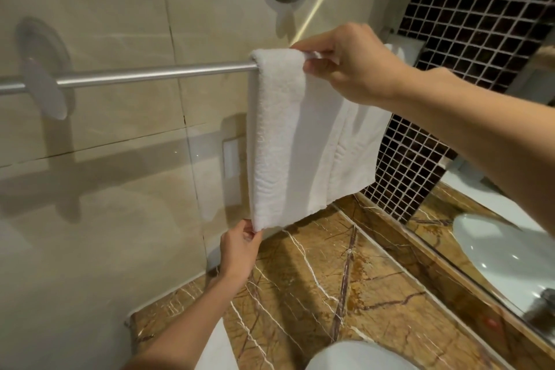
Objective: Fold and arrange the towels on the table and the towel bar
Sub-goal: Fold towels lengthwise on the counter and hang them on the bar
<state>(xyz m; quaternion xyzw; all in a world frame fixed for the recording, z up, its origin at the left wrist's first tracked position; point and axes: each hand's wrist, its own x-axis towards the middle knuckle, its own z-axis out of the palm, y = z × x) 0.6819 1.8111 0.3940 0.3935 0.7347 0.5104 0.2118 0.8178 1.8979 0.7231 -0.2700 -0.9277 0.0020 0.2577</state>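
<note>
From the remote station, reading from the left, I saw the towel bar (pixel 150 73) run level along the beige wall, its long axis left to right and its metal bare from the round mount as far as the cloth. Below it, my left hand (pixel 240 249) reached up from just above the marble counter (pixel 345 279) and pinched the bottom left corner of the towel (pixel 288 135) between thumb and fingertips. The towel hung folded over the bar, its long axis vertical, fold at the top and hem pointing down toward the counter, so it lay between the two hands, above the left and below the right. My right hand (pixel 351 64) sat at the bar itself, fingers curled over the top fold and nipping it against the thumb. It was the hand nearer the bar, and the left was nearer the hem. I judged that squaring the drape would turn on that vertical line: pull down at the corner, hold at the fold. Further right stood the dark mosaic wall (pixel 465 39) and the mirror (pixel 510 264).
</note>
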